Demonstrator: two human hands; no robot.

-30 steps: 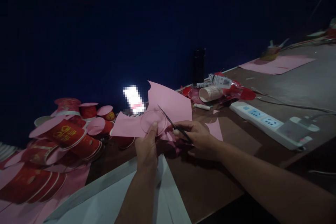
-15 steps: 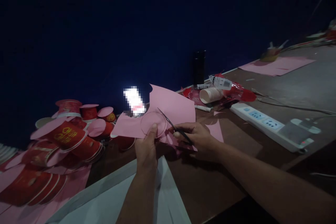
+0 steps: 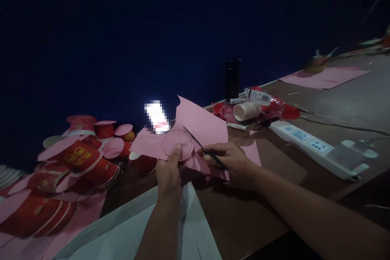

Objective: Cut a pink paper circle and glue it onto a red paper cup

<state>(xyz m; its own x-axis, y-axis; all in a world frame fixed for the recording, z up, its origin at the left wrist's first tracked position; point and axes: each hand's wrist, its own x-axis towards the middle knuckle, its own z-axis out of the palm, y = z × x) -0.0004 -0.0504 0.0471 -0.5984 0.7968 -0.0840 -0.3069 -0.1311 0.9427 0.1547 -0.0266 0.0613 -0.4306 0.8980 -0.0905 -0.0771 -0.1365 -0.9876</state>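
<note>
My left hand (image 3: 168, 172) pinches a pink paper sheet (image 3: 199, 124) at a circle drawn on it, thumb pressed on the circle (image 3: 177, 143). Thin black scissors (image 3: 201, 146) are gripped in my right hand (image 3: 233, 161), and their blades lie along the circle's right edge. I hold the sheet above the brown table (image 3: 250, 211), just past a white board (image 3: 128, 231) at the near edge.
A heap of red paper cups with pink lids (image 3: 70, 162) lies at the left. Behind stand a dark bottle (image 3: 232, 79), a white cup on red wrappers (image 3: 246, 110) and a glue stick (image 3: 236, 126). A white power strip (image 3: 317, 146) lies at the right, more pink paper (image 3: 326, 77) beyond.
The scissors have advanced slightly along the circle and the sheet has turned a little. Both hands stay in about the same place.
</note>
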